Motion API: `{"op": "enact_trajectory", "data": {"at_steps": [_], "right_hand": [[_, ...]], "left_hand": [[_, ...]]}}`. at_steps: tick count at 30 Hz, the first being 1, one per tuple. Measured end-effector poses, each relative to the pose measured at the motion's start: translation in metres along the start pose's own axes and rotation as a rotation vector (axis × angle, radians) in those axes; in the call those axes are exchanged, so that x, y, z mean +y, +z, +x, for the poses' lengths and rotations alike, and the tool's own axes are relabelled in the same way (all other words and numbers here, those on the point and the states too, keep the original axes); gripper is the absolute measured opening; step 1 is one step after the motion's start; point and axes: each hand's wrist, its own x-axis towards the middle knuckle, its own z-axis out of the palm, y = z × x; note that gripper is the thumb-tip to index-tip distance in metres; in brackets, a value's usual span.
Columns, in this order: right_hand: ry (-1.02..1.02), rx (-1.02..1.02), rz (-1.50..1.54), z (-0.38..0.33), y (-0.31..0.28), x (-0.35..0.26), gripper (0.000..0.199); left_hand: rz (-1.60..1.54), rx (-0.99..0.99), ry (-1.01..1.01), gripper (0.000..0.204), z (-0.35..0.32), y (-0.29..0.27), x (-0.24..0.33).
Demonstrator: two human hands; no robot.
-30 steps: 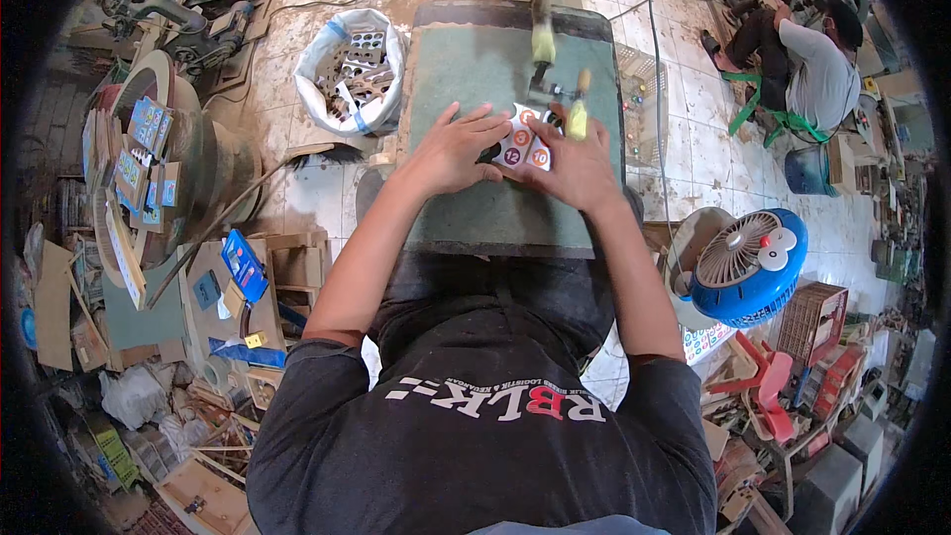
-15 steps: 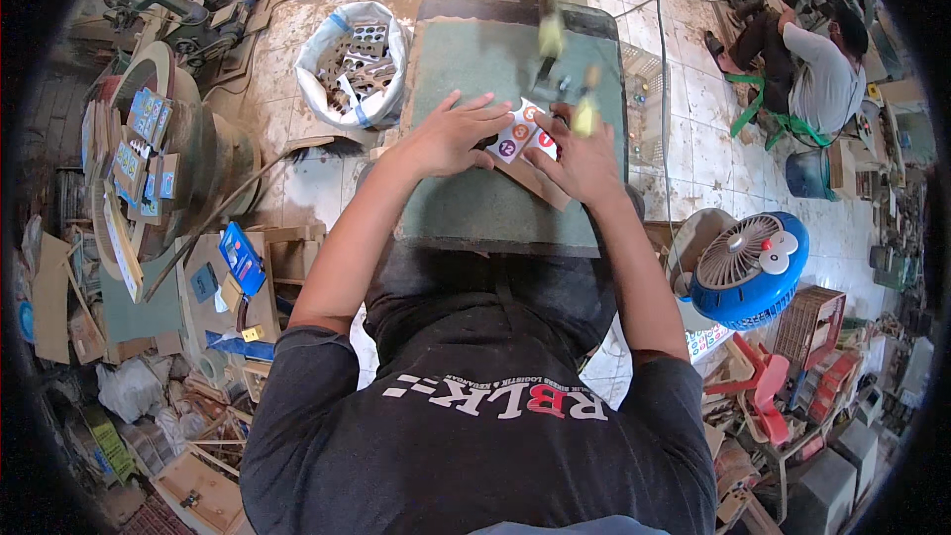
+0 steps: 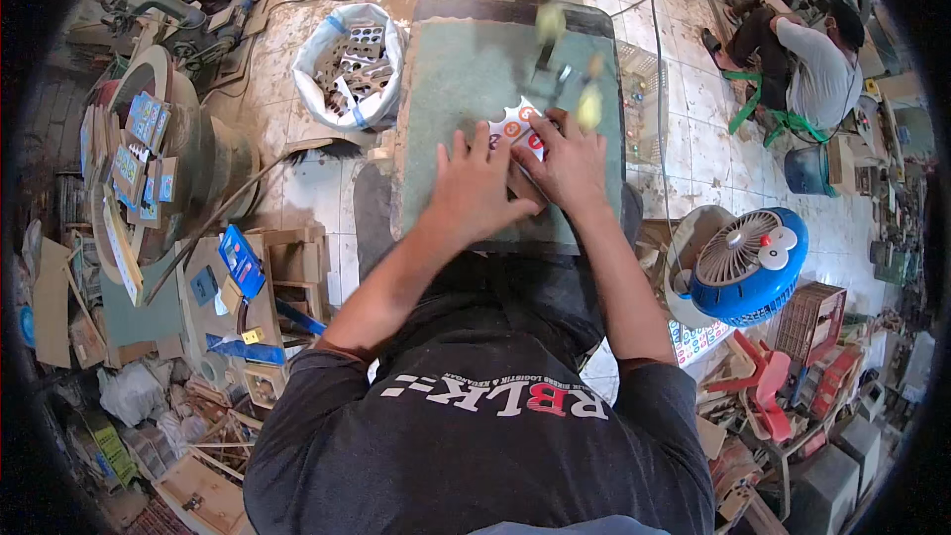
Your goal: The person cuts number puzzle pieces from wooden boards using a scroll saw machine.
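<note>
A flat printed board (image 3: 517, 126), white with red and orange round shapes, lies on the green machine table (image 3: 466, 69). My left hand (image 3: 474, 188) lies flat on the board's near side, fingers spread. My right hand (image 3: 565, 163) presses down on its right part, just below the machine's upright blade and yellowish fittings (image 3: 555, 59). Both hands cover most of the board. My forearms reach up from the lower edge over my dark shirt.
A white sack of cut pieces (image 3: 352, 64) stands left of the table. A blue fan (image 3: 748, 263) sits at the right. Stacks of boards and blue printed pieces (image 3: 139, 154) crowd the left. Another person (image 3: 807, 59) sits on the tiled floor at upper right.
Both hands and the board have slid slightly toward me and leftward on the green table; the left hand now lies flatter over the board.
</note>
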Motion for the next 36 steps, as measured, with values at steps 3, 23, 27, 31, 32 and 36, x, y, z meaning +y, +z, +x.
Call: {"op": "enact_trajectory", "data": {"at_steps": [3, 23, 27, 31, 32, 36], "right_hand": [[-0.044, 0.069, 0.016, 0.0, 0.0, -0.001, 0.054], [-0.042, -0.047, 0.104, 0.006, 0.003, 0.011, 0.055], [-0.151, -0.038, 0.123, 0.007, 0.002, 0.025, 0.056], [-0.247, -0.103, 0.104, 0.015, 0.007, 0.047, 0.058], [-0.315, -0.107, 0.146, 0.018, 0.01, 0.052, 0.065], [-0.404, -0.223, 0.143, 0.015, -0.011, 0.04, 0.097]], "left_hand": [[0.016, 0.207, 0.011, 0.118, -0.001, 0.037, 0.004], [-0.012, 0.091, 0.301, 0.116, 0.025, 0.017, -0.056], [0.028, 0.071, 0.358, 0.113, 0.03, 0.012, -0.066], [0.035, 0.022, 0.353, 0.113, 0.033, 0.0, -0.067], [0.038, -0.008, 0.355, 0.112, 0.036, -0.002, -0.069], [0.054, -0.006, 0.4, 0.108, 0.037, -0.005, -0.084]]}}
